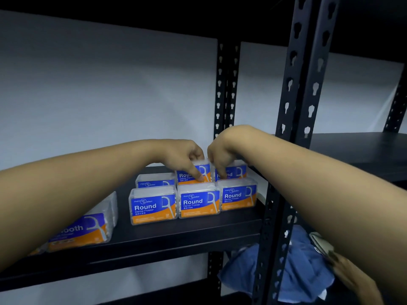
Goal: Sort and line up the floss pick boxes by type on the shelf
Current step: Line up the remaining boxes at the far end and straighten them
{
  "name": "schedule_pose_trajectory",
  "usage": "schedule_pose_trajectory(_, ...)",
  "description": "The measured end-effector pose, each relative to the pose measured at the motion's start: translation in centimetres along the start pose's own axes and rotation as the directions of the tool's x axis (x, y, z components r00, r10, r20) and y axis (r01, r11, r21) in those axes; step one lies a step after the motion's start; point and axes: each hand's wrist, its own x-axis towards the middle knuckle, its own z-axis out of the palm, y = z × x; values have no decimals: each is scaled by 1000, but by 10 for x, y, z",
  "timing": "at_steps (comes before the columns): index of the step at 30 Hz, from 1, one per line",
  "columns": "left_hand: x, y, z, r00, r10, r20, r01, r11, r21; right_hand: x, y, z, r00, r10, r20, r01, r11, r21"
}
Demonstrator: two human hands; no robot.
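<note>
Black shelf (154, 236) holds a Round block right, Smooth box (81, 230) far left — lining-up step: left hand (187, 157) pinches back-row Round box (193, 172), right hand (220, 157) fingers curl onto its neighbour (233, 171) — next likely squaring them flush.

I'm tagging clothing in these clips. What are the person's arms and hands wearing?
Nothing shows: both forearms are bare up to the frame edge, with no sleeves, and the left hand and right hand have no gloves, and no watch or rings visible.
</note>
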Motion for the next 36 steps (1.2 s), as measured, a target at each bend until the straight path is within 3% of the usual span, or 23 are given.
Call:
schedule_pose_trajectory(7, -3, 6, 14, 996, -62, 70, 59, 997, 43, -3, -4, 13, 996, -54, 70, 46, 993, 108)
schedule_pose_trajectory(10, -13, 12, 11, 989, -109, 98, 109, 994, 5, -5, -3, 14, 999, -50, 21, 45, 977, 208)
schedule_pose_trajectory(14, -30, 11, 6, 981, -192, -37, 195, 978, 75, -10, 4, 16, 984, -22, -176, 85, 930, 357)
schedule_pose_trajectory(20, -56, 8, 26, 927, -211, -312, 225, 974, 10, -18, 6, 37, 922, 16, -388, 168, 885, 435)
schedule_pose_trajectory(27, -68, 7, 56, 850, -391, -352, 426, 904, 23, -22, -10, 76, 863, 119, -491, 217, 791, 573)
schedule_pose_trajectory(36, -70, 9, 66, 832, -365, -417, 385, 922, -40, -26, -11, 97, 798, 236, -554, 272, 679, 681)
